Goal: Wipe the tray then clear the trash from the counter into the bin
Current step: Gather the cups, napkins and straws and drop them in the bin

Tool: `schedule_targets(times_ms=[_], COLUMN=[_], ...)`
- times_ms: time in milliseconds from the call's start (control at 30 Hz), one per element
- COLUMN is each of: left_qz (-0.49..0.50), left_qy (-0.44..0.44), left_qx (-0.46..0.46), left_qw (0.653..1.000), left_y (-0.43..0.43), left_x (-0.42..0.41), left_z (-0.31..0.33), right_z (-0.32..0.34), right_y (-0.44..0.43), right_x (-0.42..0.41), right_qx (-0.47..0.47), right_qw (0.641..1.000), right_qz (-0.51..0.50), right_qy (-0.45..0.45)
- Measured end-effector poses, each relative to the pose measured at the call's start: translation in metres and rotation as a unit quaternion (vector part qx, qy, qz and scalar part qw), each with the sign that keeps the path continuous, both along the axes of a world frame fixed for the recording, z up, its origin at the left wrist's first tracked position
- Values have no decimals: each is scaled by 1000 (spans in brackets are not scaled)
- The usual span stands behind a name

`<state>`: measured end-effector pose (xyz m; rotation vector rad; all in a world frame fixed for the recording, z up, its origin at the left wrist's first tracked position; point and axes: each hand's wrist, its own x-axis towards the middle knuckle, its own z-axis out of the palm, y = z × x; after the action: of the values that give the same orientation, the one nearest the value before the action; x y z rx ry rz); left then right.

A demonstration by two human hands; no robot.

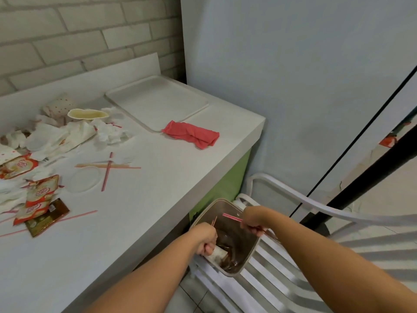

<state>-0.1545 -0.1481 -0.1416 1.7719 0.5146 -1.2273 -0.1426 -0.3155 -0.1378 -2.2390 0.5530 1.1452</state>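
Both my hands are over the open bin (248,260), which sits on a white slatted chair beside the counter. My left hand (206,240) is closed around thin sticks and a white crumpled wrapper (217,254) at the bin's near rim. My right hand (252,221) grips a red-striped straw (232,217) above the bin's far side. A white tray (155,102) lies at the counter's back right, and a folded red cloth (191,134) rests at its front corner. Trash (67,134) covers the counter's left part.
The white counter (144,213) carries crumpled napkins, a paper cup (86,114), sachets (39,195), a clear lid (84,179) and loose straws (107,171). The white slatted chair (293,256) fills the space to the counter's right, near a pale wall.
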Motion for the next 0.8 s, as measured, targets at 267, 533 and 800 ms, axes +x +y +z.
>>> schedule_targets(times_ms=[267, 533, 800], left_qz=[27, 41, -38], left_qy=[-7, -77, -361], left_qx=[-86, -66, -8], left_qw=[996, 994, 932], left_y=[1, 3, 18], left_x=[3, 10, 18], left_z=[1, 15, 59], right_z=[-13, 7, 60], right_y=[23, 33, 65], right_x=[7, 19, 43], right_qx=[-12, -16, -38], right_qw=[1000, 992, 979], right_qz=[10, 64, 190], right_qy=[-13, -110, -60])
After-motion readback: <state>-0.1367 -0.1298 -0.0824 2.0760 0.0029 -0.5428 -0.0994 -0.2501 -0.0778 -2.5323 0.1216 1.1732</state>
